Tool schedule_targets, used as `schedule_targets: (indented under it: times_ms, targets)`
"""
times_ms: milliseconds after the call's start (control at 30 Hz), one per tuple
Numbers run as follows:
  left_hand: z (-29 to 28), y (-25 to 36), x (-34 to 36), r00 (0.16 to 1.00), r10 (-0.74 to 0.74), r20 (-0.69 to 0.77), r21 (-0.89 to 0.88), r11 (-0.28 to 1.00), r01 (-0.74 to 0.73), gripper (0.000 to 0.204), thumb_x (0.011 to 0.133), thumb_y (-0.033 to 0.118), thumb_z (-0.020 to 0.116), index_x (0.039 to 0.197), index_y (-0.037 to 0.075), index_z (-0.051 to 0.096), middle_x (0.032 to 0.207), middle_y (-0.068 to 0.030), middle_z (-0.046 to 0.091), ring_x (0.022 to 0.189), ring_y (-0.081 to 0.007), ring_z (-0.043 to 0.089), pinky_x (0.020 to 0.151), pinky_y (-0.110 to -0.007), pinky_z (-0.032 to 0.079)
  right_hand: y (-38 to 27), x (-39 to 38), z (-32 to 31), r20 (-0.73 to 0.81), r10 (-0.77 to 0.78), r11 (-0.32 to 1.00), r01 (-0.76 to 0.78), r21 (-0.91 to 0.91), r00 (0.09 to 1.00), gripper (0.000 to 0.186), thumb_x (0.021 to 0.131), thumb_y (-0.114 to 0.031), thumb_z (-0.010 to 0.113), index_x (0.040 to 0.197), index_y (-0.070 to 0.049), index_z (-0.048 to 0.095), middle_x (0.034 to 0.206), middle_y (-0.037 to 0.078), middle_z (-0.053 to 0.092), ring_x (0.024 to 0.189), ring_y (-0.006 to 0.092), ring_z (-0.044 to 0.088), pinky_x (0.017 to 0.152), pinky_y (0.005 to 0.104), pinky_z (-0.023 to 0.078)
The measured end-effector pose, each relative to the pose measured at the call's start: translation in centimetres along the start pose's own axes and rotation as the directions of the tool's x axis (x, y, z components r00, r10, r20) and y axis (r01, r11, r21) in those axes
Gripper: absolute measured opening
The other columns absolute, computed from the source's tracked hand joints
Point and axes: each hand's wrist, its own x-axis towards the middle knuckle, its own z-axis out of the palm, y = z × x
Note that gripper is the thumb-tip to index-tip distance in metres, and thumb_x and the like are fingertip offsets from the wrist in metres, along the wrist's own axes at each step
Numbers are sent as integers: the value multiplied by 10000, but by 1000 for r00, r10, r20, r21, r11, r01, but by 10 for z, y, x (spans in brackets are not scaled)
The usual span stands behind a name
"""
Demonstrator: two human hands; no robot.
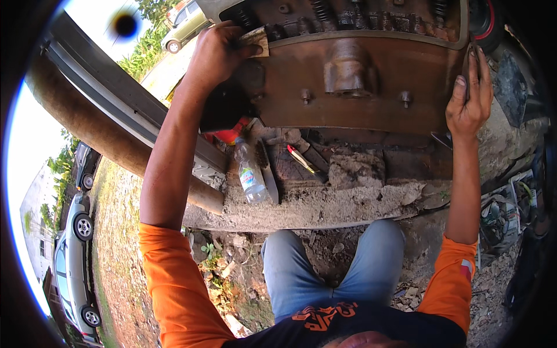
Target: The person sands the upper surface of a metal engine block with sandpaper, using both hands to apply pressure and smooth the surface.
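Observation:
A large rusty-brown engine block stands across the far side, with valve springs showing inside its open top. A pale flat rim runs round that opening. My left hand is closed on a small tan flat piece, perhaps folded sandpaper, pressed against the rim at the block's left end. The ends of its fingers are partly hidden. At the right end, my right hand lies with fingers stretched out along the block's side and holds nothing visible.
On the ledge before me lie a clear plastic bottle, a flat blade, a red-and-yellow cutter knife and a rough grey block. A metal post slants at the left. Cables and scrap lie at the right.

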Motion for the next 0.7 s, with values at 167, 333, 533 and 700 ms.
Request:
schedule_targets:
  times_ms: [167,333,533,700]
  targets:
    - [3,30,19,999,32,4,-27,999,-32,332,751,231,865,953,-7,756,915,-180,702,858,-401,686,775,-453,533,-1,3,0,-7,9,1000,-9,5,1000,379,1029,-159,552,1350,8,663,1389,208,632,1168,352,672,972,408,511]
    - [21,66,39,998,48,-43,-130,990,-53,353,755,268,890,959,12,758,828,-111,654,714,-278,632,705,-401,496,3,-1,2,10,-4,1000,5,-30,1000,380,1021,-169,562,1353,-20,671,1401,201,626,1193,347,656,978,411,502]
    - [19,39,24,998,27,-53,-109,994,-32,310,788,240,881,947,4,756,795,-111,656,714,-228,647,701,-374,511,8,-5,-2,38,11,999,-10,-36,999,393,993,-158,586,1364,-60,672,1420,178,614,1123,328,666,950,413,492]
    - [4,17,12,998,-65,-2,-131,989,64,288,795,209,880,888,-24,739,753,-91,603,672,-172,591,658,-361,479,4,-3,0,39,14,1000,-13,-25,999,396,996,-164,581,1368,-63,669,1404,172,628,1131,327,665,953,414,490]
